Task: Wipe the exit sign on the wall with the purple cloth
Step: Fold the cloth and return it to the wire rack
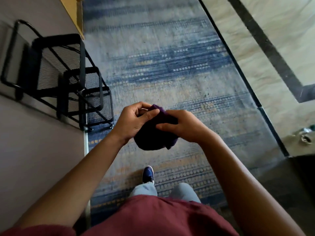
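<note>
The purple cloth [153,135] is a dark, bunched bundle held in front of my body, above the carpet. My left hand [134,120] grips its upper left part, with thumb and fingers pinched on a fold. My right hand [182,126] holds its upper right side, fingers laid across the fabric. The lower part of the cloth hangs loose under both hands. No exit sign shows in this view.
A black wire-mesh rack [68,79] stands against the pale wall [34,159] at the left. A blue and beige patterned carpet [170,65] runs ahead. Tiled floor [272,48] with a dark border lies to the right, with small objects [305,135] on it.
</note>
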`<move>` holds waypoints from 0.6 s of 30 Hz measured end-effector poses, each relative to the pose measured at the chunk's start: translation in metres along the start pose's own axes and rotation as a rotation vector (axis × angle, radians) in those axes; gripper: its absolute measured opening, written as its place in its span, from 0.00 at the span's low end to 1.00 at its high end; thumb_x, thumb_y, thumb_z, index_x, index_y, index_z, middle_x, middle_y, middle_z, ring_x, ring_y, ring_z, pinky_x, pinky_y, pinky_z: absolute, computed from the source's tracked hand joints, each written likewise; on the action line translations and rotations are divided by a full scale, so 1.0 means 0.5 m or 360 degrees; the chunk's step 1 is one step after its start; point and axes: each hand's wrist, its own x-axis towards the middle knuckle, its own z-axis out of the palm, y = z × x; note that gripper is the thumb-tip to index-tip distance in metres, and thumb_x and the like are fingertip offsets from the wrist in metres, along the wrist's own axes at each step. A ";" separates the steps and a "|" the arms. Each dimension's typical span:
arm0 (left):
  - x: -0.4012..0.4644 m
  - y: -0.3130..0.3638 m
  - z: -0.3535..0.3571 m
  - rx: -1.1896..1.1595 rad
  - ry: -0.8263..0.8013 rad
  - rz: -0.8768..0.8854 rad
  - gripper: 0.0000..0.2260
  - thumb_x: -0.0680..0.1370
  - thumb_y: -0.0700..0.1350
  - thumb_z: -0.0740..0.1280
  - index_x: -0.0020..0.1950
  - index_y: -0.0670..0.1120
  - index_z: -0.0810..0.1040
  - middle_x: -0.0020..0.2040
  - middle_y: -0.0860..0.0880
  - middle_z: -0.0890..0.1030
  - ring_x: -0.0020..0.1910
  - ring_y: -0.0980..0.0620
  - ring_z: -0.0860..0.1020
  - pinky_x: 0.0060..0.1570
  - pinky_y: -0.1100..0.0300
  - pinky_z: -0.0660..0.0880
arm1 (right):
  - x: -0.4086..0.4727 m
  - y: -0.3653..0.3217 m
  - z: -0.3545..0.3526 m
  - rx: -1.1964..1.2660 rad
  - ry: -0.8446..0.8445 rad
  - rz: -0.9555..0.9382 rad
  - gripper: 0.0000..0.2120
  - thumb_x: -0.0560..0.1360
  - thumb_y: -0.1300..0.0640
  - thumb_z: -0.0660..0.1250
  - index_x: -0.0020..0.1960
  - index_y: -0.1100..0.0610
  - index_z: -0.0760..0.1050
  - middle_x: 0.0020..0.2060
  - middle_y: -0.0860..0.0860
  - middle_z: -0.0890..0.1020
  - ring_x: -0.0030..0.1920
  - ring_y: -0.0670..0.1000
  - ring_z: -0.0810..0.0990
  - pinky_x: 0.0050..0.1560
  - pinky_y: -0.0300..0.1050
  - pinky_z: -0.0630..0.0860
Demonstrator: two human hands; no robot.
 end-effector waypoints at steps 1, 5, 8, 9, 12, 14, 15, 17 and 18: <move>0.029 0.005 0.003 -0.0027 0.0009 -0.0009 0.07 0.72 0.51 0.76 0.47 0.50 0.84 0.40 0.52 0.86 0.41 0.58 0.83 0.42 0.67 0.79 | 0.027 0.008 -0.024 0.0040 0.0001 -0.0002 0.12 0.74 0.45 0.75 0.50 0.53 0.81 0.39 0.51 0.84 0.41 0.52 0.83 0.42 0.51 0.78; 0.140 0.016 0.015 -0.0005 0.0177 -0.0038 0.15 0.71 0.61 0.76 0.48 0.51 0.84 0.44 0.53 0.85 0.46 0.58 0.83 0.47 0.66 0.79 | 0.138 0.057 -0.114 0.0149 -0.0044 -0.0080 0.12 0.73 0.46 0.75 0.49 0.53 0.81 0.38 0.51 0.85 0.38 0.50 0.83 0.41 0.50 0.78; 0.204 0.010 0.024 0.0100 0.0486 -0.0063 0.20 0.69 0.64 0.76 0.50 0.51 0.84 0.47 0.48 0.86 0.49 0.55 0.83 0.51 0.59 0.79 | 0.226 0.085 -0.174 0.0354 -0.0114 -0.0132 0.08 0.74 0.49 0.75 0.49 0.52 0.81 0.36 0.47 0.84 0.36 0.45 0.81 0.39 0.45 0.76; 0.224 0.008 0.031 0.0122 0.0618 -0.0078 0.19 0.69 0.64 0.75 0.49 0.50 0.84 0.47 0.47 0.86 0.48 0.54 0.83 0.52 0.56 0.79 | 0.257 0.084 -0.198 0.0415 -0.0117 -0.0156 0.07 0.75 0.51 0.75 0.50 0.52 0.81 0.37 0.47 0.84 0.37 0.46 0.82 0.41 0.46 0.78; 0.266 0.006 0.055 0.0141 0.0904 -0.0170 0.21 0.67 0.65 0.74 0.52 0.52 0.83 0.46 0.48 0.83 0.50 0.53 0.80 0.56 0.53 0.75 | 0.331 0.069 -0.244 0.0660 -0.0159 -0.0227 0.06 0.77 0.59 0.73 0.53 0.56 0.81 0.41 0.49 0.85 0.41 0.47 0.82 0.47 0.50 0.79; 0.286 0.003 0.056 0.0066 0.0955 -0.0253 0.27 0.66 0.65 0.75 0.61 0.54 0.80 0.56 0.43 0.81 0.61 0.52 0.79 0.64 0.56 0.72 | 0.380 0.058 -0.265 0.0762 -0.0233 -0.0282 0.07 0.77 0.61 0.72 0.55 0.57 0.81 0.41 0.49 0.85 0.42 0.46 0.83 0.44 0.46 0.80; 0.292 -0.001 0.051 -0.0016 0.0972 -0.0323 0.31 0.67 0.65 0.77 0.66 0.54 0.76 0.63 0.43 0.79 0.66 0.53 0.77 0.67 0.56 0.71 | 0.401 0.052 -0.273 0.0830 -0.0290 -0.0282 0.07 0.77 0.61 0.71 0.55 0.56 0.82 0.41 0.47 0.86 0.41 0.45 0.83 0.41 0.41 0.79; 0.301 -0.013 0.041 -0.0230 0.0992 -0.0476 0.37 0.69 0.64 0.77 0.74 0.53 0.71 0.71 0.48 0.76 0.70 0.57 0.74 0.71 0.49 0.69 | 0.438 0.039 -0.283 0.0983 -0.0356 -0.0253 0.07 0.76 0.60 0.71 0.53 0.51 0.83 0.41 0.46 0.87 0.42 0.45 0.85 0.40 0.38 0.79; 0.308 -0.017 0.038 -0.0345 0.0954 -0.0566 0.36 0.71 0.66 0.75 0.75 0.54 0.70 0.73 0.50 0.75 0.70 0.56 0.74 0.72 0.45 0.68 | 0.460 0.031 -0.286 0.1067 -0.0373 -0.0229 0.07 0.76 0.59 0.72 0.52 0.50 0.83 0.43 0.48 0.87 0.44 0.47 0.86 0.42 0.40 0.80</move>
